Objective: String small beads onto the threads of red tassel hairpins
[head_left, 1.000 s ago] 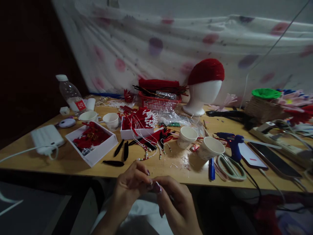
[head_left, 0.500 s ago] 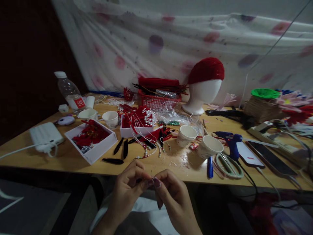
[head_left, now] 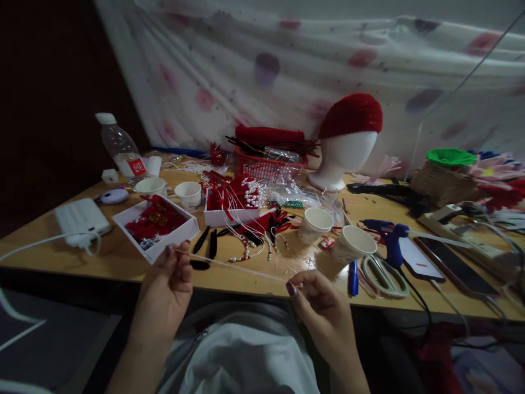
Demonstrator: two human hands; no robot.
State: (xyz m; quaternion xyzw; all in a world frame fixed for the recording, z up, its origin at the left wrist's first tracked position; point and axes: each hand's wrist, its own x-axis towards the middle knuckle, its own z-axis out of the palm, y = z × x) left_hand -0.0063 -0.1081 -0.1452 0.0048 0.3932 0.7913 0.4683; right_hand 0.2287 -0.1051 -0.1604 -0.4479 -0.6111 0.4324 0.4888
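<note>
A thin white string [head_left: 238,267] stretches nearly taut between my two hands, above the table's front edge. My left hand [head_left: 167,284] pinches one end between thumb and fingers, in front of the white box [head_left: 191,230] of red pieces. At the other end, my right hand [head_left: 318,298] is closed on the string in a pinch, below the paper cups. Behind the string lie black spindle-shaped pieces [head_left: 200,239] and strands of red and white beads [head_left: 246,246].
On the right are a paper cup [head_left: 355,246], a blue marker [head_left: 353,278], scissors [head_left: 385,276], a blue glue gun [head_left: 391,241] and phones [head_left: 455,265]. A red-capped foam head [head_left: 348,137] stands behind, beside a red basket [head_left: 270,164]. A bottle [head_left: 123,145] and a power bank [head_left: 82,221] are left.
My hands, together half a second ago, have moved apart to left and right. The white string now shows stretched between them. The view has shifted slightly.
</note>
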